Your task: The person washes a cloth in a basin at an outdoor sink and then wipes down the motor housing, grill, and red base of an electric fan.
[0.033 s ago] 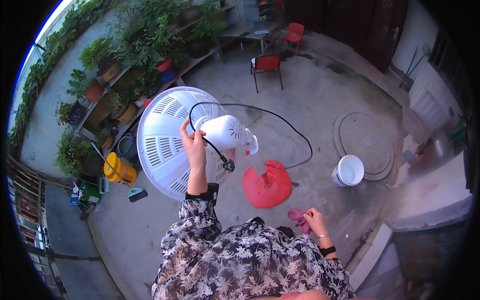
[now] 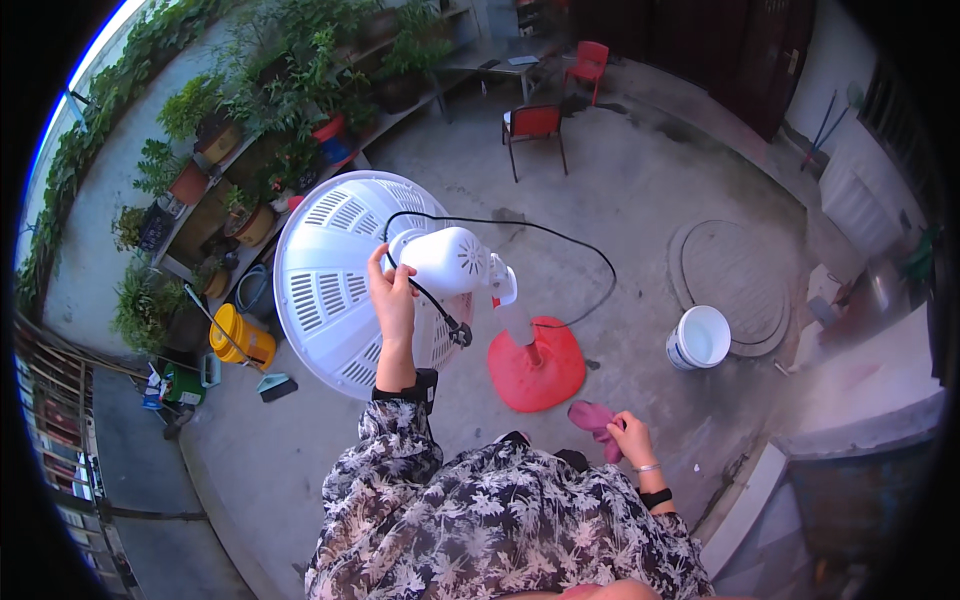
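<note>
A large white dish-shaped heater [image 2: 318, 290] with slotted vents stands left of centre, tilted, on a post with a red base [image 2: 548, 382]. My left hand [image 2: 393, 310] is beside its rounded white back housing [image 2: 455, 255], thumb and fingers closed on the black power cord [image 2: 500, 220]. The cord's plug [image 2: 459, 334] dangles just past my fingers, and the rest loops out to the right and down toward the base. Low on the right, my right hand [image 2: 632, 440] pinches a crumpled pinkish-purple cloth [image 2: 592, 418] that hangs above the concrete ground.
A white bucket [image 2: 700, 338] stands at the right beside a round cover [image 2: 740, 285] in the ground. Red chairs [image 2: 534, 122] are at the back. On the left are potted plants [image 2: 188, 182], a yellow bucket [image 2: 240, 337] and a brush [image 2: 275, 387].
The cord's loop has swung slightly inward to the left. The cloth in my right hand has shifted a little up and left. My left hand keeps its hold.
</note>
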Available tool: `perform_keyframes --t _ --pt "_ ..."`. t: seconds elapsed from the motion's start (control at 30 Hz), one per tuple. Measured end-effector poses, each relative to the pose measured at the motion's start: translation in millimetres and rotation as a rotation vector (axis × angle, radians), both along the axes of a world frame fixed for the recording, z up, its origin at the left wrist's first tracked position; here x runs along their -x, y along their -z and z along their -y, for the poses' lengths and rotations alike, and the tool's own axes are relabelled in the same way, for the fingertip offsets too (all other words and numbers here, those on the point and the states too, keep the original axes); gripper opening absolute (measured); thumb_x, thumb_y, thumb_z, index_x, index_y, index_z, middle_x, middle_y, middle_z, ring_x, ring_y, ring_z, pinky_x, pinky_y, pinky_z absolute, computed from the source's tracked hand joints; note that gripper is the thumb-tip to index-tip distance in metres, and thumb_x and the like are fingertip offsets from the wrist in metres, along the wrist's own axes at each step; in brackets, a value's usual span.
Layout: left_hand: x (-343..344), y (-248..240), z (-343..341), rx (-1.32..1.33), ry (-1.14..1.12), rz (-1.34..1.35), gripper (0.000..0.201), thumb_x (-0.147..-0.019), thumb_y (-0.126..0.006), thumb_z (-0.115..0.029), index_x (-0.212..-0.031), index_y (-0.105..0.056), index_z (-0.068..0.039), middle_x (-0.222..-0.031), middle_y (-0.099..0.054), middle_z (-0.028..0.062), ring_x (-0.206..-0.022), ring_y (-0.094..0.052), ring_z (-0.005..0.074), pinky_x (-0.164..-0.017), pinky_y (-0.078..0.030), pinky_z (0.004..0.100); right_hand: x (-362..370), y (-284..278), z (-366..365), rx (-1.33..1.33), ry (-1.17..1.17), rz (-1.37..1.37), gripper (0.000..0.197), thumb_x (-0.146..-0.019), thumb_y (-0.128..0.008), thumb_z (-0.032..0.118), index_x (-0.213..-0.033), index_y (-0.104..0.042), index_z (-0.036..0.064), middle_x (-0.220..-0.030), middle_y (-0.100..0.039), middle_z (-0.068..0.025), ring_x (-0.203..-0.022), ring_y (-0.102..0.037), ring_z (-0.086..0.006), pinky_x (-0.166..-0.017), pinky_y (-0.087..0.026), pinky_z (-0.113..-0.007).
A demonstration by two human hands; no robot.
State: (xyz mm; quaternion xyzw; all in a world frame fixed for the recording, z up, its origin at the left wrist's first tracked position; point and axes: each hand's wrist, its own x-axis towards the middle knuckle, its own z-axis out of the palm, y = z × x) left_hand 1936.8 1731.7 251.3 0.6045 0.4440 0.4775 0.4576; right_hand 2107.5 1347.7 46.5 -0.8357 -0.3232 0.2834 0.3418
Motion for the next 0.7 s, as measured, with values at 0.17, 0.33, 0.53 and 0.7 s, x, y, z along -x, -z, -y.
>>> perform_keyframes --t 0.17,0.33,0.53,0.7 --pt "15 34 9 -0.049 0.065 -0.282 0.046 -0.078 -0.053 0.001 -0.121 -0.042 -0.012 -0.07 -0.056 0.005 -0.052 -0.049 0.0083 -0.048 -0.04 0.0224 1 2 -15 -0.092 -0.003 0.005 0.021 -0.072 -0.064 0.023 -0.084 -0.056 0.0065 -0.07 -0.059 -0.0179 -0.069 -0.058 -0.0357 -0.058 -0.045 -0.04" --pt "15 33 35 -0.122 0.016 -0.329 0.043 -0.08 -0.053 0.0 -0.121 -0.044 -0.012 -0.076 -0.056 0.0046 -0.054 -0.051 0.007 -0.051 -0.042 0.0211 -4 -4 -16 -0.047 0.0 -0.142 0.022 -0.072 -0.064 0.023 -0.083 -0.056 0.0061 -0.066 -0.06 -0.0154 -0.066 -0.06 -0.0335 -0.057 -0.046 -0.038" --pt "33 45 48 -0.155 -0.046 -0.247 0.037 -0.082 -0.052 0.0 -0.118 -0.045 -0.007 -0.081 -0.057 0.004 -0.054 -0.05 0.0048 -0.051 -0.041 0.0183 -22 -32 -17 -0.091 0.058 -0.037 0.018 -0.074 -0.063 0.017 -0.085 -0.057 0.0042 -0.072 -0.06 -0.0145 -0.067 -0.06 -0.0288 -0.059 -0.046 -0.034" --pt "29 55 55 -0.164 -0.082 -0.182 0.036 -0.08 -0.055 -0.002 -0.114 -0.043 -0.001 -0.106 -0.051 0.0098 -0.064 -0.052 0.0088 -0.056 -0.042 0.0198 -42 -51 -39 -0.274 0.173 -0.033 0.017 -0.077 -0.061 0.015 -0.087 -0.056 0.0024 -0.072 -0.06 -0.0122 -0.066 -0.059 -0.0212 -0.062 -0.046 -0.031"
